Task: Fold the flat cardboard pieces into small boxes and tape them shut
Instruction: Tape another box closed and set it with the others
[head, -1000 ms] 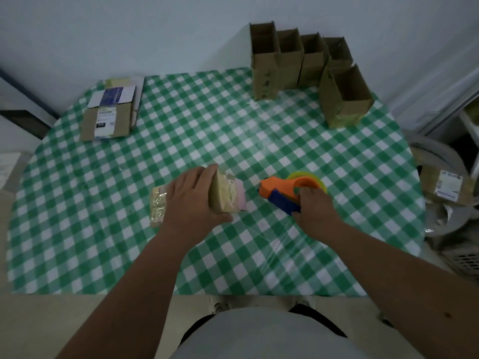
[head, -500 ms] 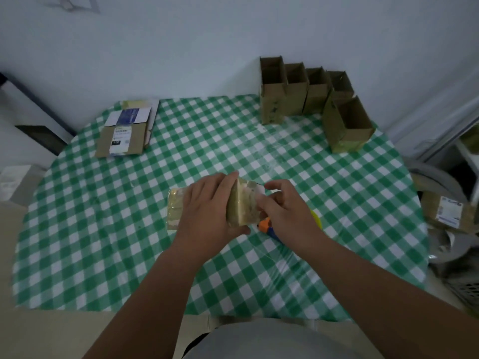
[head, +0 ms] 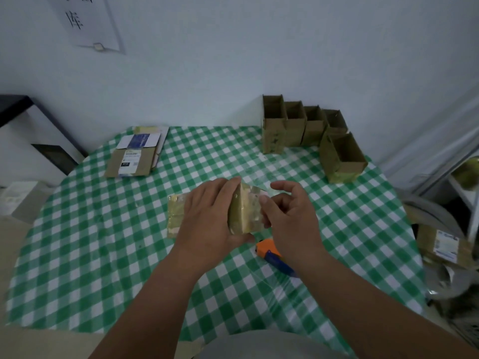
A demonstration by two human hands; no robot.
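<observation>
Table (head: 103,255): supporting the work at mid-cloth.
Box (head: 243,211): lying centre-table, taped end facing right.
Left hand (head: 207,218): gripping over the box, steadying it.
Right hand (head: 287,218): thumb pressing tape flat, fingers loosely spread.
Tape dispenser (head: 269,252): lying just beside, within reach.

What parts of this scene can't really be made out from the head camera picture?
- Tape dispenser: only its orange and blue end shows; the right hand and forearm cover the rest.
- Box being taped: its middle sits under the left hand.
- Labels on the flat cardboard pieces: print too small to read.
- Wall paper sign: cut off by the top edge.
- Open boxes: their bottoms are not visible.
</observation>
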